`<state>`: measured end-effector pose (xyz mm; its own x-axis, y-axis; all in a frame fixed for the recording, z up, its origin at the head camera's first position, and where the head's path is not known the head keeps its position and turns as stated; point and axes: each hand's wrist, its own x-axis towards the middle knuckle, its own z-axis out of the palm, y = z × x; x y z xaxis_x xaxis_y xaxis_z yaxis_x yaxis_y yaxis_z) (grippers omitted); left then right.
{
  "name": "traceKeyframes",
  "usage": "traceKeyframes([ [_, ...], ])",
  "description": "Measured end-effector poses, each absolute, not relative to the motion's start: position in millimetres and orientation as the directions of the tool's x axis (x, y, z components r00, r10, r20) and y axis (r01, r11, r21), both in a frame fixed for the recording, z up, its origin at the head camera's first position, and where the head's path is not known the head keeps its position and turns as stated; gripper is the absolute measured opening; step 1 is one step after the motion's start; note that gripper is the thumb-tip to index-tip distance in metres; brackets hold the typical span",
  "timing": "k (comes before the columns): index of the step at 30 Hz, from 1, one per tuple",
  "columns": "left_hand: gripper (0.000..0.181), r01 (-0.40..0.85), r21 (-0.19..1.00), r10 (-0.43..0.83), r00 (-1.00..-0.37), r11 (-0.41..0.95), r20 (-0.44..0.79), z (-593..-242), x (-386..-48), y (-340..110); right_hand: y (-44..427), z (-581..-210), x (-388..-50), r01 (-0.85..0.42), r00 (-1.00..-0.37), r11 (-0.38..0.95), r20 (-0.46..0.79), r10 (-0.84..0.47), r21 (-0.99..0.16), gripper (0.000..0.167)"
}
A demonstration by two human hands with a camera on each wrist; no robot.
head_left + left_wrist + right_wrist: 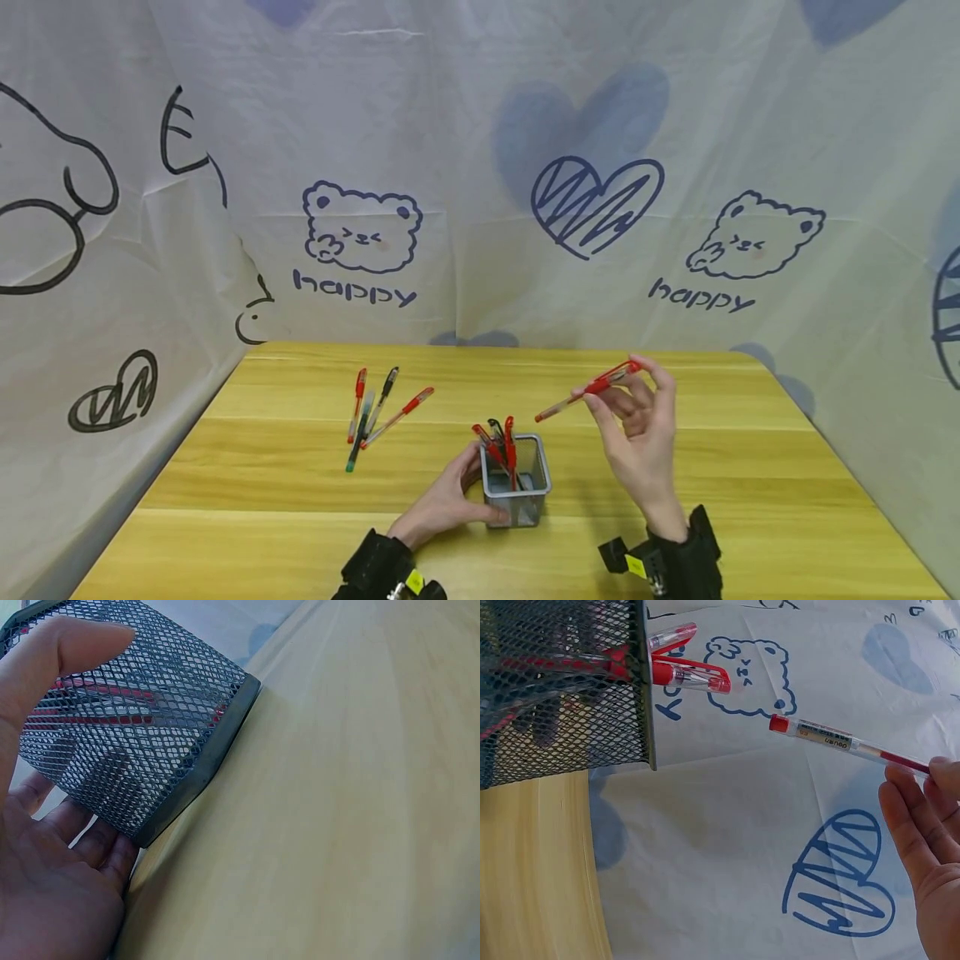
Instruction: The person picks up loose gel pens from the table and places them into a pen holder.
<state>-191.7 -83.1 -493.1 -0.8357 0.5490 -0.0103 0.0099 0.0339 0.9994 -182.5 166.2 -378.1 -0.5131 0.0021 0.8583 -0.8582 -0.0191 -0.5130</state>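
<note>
A square wire-mesh pen holder (pixel 531 508) stands on the wooden table in front of me, with red pens (pixel 510 446) and a black one (pixel 496 431) upright in it. My left hand (pixel 450 500) grips the holder from its left side, the thumb (pixel 90 645) across one mesh wall and the other fingers round another. My right hand (pixel 641 425) pinches a red pen (pixel 592 390) above and to the right of the holder. The pen slants down to the left, its red end (pixel 778 723) apart from the holder's rim.
Left of the holder lie several loose pens: red pens (pixel 358 396) (pixel 411 406), a black one (pixel 387 387) and a dark one with a green end (pixel 358 446). A white printed cloth (pixel 480 275) hangs behind the wooden table (pixel 262 467).
</note>
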Motion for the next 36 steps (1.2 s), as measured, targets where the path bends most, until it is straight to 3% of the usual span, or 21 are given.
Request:
traceKeyframes([
  [8,0.107,0.025,0.999,0.550,-0.835,0.033,0.003,-493.2,-192.3,-82.5,165.8,-398.2,-193.8,-0.869,-0.494,0.031,0.868,-0.055,-0.493,0.063],
  [22,0.111,0.022,0.999,0.544,-0.839,0.047,-0.008,-493.6,-191.6,-83.1,169.6,-445.7,-214.9,-0.809,-0.588,0.160,0.787,-0.186,-0.566,0.074],
  [27,0.109,0.024,0.999,0.547,-0.837,0.044,-0.004,-494.7,-192.7,-82.9,165.1,-441.3,-209.3,-0.766,-0.642,0.208,0.739,-0.204,-0.608,0.072],
  [36,0.103,0.049,0.998,0.555,-0.832,0.026,0.027,-495.9,-194.7,-82.2,145.1,-395.7,-178.9,-0.700,-0.711,0.307,0.671,-0.210,-0.645,0.064],
])
